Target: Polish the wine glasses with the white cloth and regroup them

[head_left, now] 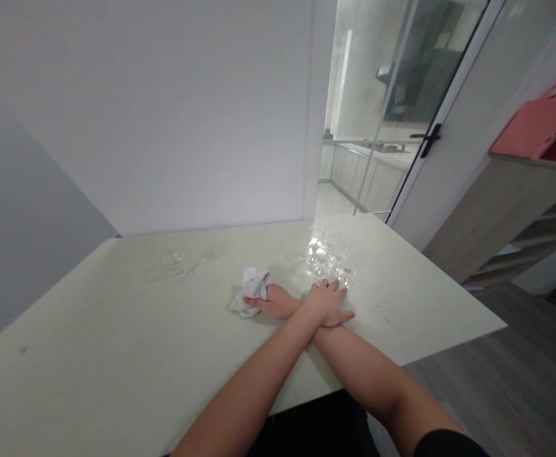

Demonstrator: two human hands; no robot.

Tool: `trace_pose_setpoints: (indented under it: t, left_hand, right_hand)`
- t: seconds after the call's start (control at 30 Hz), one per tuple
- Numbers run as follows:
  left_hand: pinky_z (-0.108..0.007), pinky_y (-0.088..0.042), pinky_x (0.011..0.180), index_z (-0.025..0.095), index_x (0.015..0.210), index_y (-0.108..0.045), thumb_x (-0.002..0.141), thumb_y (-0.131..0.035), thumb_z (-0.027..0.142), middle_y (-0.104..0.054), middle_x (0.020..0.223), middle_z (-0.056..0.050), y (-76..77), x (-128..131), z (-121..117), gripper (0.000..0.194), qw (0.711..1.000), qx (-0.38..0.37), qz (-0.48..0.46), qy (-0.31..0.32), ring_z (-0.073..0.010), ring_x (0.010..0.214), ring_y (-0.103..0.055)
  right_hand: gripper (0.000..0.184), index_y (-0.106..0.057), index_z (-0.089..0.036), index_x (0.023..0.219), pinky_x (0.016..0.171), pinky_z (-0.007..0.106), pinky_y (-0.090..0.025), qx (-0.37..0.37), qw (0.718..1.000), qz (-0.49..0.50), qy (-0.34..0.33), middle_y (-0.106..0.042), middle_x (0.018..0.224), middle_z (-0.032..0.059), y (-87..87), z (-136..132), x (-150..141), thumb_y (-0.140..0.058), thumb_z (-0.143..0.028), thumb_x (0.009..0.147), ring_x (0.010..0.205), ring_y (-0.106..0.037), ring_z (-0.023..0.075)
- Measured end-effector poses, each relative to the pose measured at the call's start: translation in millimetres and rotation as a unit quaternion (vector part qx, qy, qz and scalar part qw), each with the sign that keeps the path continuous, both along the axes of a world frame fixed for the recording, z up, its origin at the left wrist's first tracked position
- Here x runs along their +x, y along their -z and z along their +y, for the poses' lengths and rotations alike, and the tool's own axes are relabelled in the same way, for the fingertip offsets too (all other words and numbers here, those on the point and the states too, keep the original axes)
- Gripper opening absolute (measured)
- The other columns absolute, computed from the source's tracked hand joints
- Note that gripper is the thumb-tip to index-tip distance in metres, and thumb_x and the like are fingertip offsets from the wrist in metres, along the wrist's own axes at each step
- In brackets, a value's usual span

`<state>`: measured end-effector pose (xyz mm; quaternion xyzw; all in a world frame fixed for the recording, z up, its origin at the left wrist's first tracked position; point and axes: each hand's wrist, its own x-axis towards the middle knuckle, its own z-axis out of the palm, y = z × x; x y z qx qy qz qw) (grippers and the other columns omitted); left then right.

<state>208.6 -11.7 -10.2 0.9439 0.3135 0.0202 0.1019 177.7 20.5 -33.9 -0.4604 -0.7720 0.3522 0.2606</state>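
My forearms cross over the table (116,355), the left lying over the right. My left hand (328,303) is open with its fingers spread, above my right wrist. Its fingertips are close to a cluster of clear glasses (325,254); whether they touch is hard to tell. On the other side, my right hand (280,301) is closed on a crumpled white cloth (254,285) at the tabletop. Farther left, more clear glassware (171,257) is on the table, its outline too faint to make out fully.
A white wall (211,114) borders the table's far edge. Behind its right end is a glass-paned door (364,127) with a black handle (431,139). A pink bag (539,127) sits on a wooden shelf unit (497,197) at the right.
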Motion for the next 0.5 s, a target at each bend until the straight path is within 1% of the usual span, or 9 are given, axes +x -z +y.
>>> trace_pose_setpoints:
  t: [0.1, 0.23, 0.33, 0.43, 0.5]
  left_hand:
    - [-0.056, -0.036, 0.104, 0.023, 0.141, -0.044, 0.083, -0.042, 0.069, -0.036, 0.153, -0.013, -1.7, -0.2, -1.1, 0.074, 1.000, -0.006, 0.007, -0.002, -0.0366, 0.130, -0.039]
    - [-0.056, -0.035, 0.105, 0.025, 0.143, -0.042, 0.082, -0.043, 0.070, -0.034, 0.154, -0.012, -3.5, -1.4, -1.2, 0.076, 1.000, -0.018, 0.012, -0.003, -0.0365, 0.132, -0.038]
    - [-0.057, -0.035, 0.104, 0.024, 0.143, -0.043, 0.082, -0.043, 0.070, -0.034, 0.154, -0.013, -4.0, -1.4, -1.8, 0.076, 1.000, -0.021, 0.007, -0.005, -0.0377, 0.132, -0.037]
    - [-0.056, -0.037, 0.103, 0.024, 0.143, -0.042, 0.083, -0.043, 0.071, -0.035, 0.153, -0.013, -4.7, -1.1, -8.6, 0.076, 0.999, -0.034, -0.007, -0.016, -0.0377, 0.132, -0.039]
    - [-0.052, -0.040, 0.102, 0.022, 0.141, -0.044, 0.084, -0.044, 0.069, -0.041, 0.148, -0.013, -6.9, -3.2, -17.5, 0.073, 0.998, -0.034, -0.041, -0.027, -0.0348, 0.130, -0.042]
  right_hand:
    - [0.047, -0.071, -0.016, 0.100, 0.076, 0.027, -0.047, -0.004, 1.000, -0.003, -0.001, -0.072, 0.091, 0.0078, -0.6, -0.5, 0.2, -0.054, -0.058, 0.089, 0.088, -0.066, 0.0219]
    - [0.046, -0.070, -0.016, 0.100, 0.077, 0.027, -0.046, -0.006, 1.000, 0.004, -0.007, -0.072, 0.089, 0.0070, 0.7, 0.6, -0.4, -0.055, -0.057, 0.089, 0.087, -0.065, 0.0213]
    - [0.048, -0.070, -0.015, 0.096, 0.074, 0.027, -0.046, 0.001, 1.000, 0.024, -0.011, -0.071, 0.087, 0.0066, 4.1, 1.2, -0.3, -0.051, -0.059, 0.091, 0.082, -0.064, 0.0202]
    - [0.053, -0.069, -0.014, 0.094, 0.073, 0.028, -0.046, 0.004, 0.999, 0.048, -0.010, -0.070, 0.084, 0.0083, 6.6, -1.1, 1.7, -0.041, -0.059, 0.094, 0.077, -0.064, 0.0198]
    - [0.055, -0.068, -0.014, 0.100, 0.078, 0.030, -0.046, -0.001, 0.997, 0.072, 0.012, -0.071, 0.089, 0.0102, 6.6, -4.0, 3.5, -0.038, -0.060, 0.095, 0.085, -0.065, 0.0216]
